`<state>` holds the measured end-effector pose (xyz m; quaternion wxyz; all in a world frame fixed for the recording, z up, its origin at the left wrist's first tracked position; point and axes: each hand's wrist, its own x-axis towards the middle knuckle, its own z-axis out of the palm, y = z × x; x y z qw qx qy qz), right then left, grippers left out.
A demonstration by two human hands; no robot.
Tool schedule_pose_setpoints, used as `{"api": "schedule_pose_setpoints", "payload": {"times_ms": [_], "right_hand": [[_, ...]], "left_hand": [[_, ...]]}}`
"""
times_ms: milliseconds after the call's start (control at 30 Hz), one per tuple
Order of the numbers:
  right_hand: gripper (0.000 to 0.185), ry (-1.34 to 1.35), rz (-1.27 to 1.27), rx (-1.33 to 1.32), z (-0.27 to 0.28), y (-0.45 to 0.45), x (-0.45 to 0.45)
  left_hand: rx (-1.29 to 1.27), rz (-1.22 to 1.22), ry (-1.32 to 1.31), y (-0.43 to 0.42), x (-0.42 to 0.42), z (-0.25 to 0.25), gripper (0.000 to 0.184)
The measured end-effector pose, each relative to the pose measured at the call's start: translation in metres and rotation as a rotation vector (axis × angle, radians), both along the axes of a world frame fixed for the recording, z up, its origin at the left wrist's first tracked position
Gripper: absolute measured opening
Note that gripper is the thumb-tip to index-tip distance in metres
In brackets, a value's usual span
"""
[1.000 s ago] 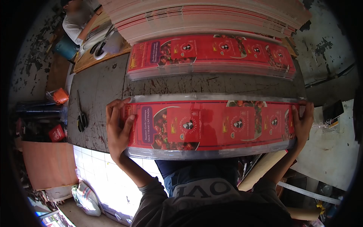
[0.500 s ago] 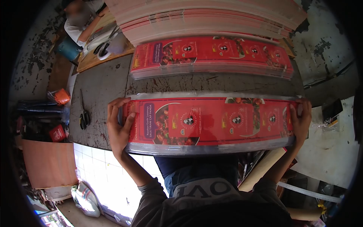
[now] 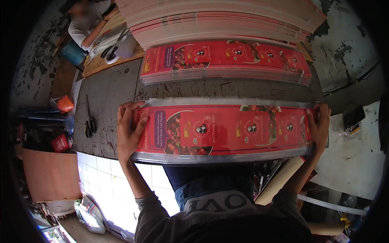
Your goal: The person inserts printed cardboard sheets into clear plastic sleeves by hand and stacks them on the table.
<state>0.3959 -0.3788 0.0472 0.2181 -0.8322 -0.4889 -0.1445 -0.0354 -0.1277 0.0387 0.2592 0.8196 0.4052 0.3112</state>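
Observation:
A long stack of red printed plastic-covered strips (image 3: 227, 129), with food pictures and panda logos, lies along the table's near edge. My left hand (image 3: 130, 128) is closed around its left end, thumb on the top face and fingers over the far corner. At the opposite end my right hand (image 3: 319, 126) grips in the same way, its thumb pressed on the print. Clear plastic margins stick out along the stack's long sides. The undersides of both hands are hidden.
Behind lies a second stack of red strips (image 3: 227, 60), backed by a tall pile of pale sheets (image 3: 227, 25). Black scissors (image 3: 90, 126) rest on the scratched dark table (image 3: 109, 97). Another person (image 3: 87, 24) sits at a wooden board (image 3: 117, 60) holding a tape roll.
My left hand has shifted slightly right and upward along the stack's end. My right hand has moved a little inward, its thumb further onto the strips. The stack stays nearly in place.

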Motion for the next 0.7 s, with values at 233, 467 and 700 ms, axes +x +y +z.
{"api": "schedule_pose_setpoints", "payload": {"times_ms": [233, 467, 700], "right_hand": [[0.025, -0.002, 0.001, -0.022, 0.0011, 0.0003, 0.0], [0.025, -0.007, 0.014, -0.008, 0.0019, 0.0004, -0.0011], [0.024, 0.032, 0.026, 0.055, -0.001, -0.0015, -0.0016]], "left_hand": [[-0.009, 0.016, -0.018, -0.0005, 0.0002, -0.0008, 0.026], [-0.059, 0.03, -0.063, -0.0008, -0.0002, -0.0039, 0.023], [-0.081, 0.001, -0.172, -0.0008, -0.0041, -0.0076, 0.021]]}}
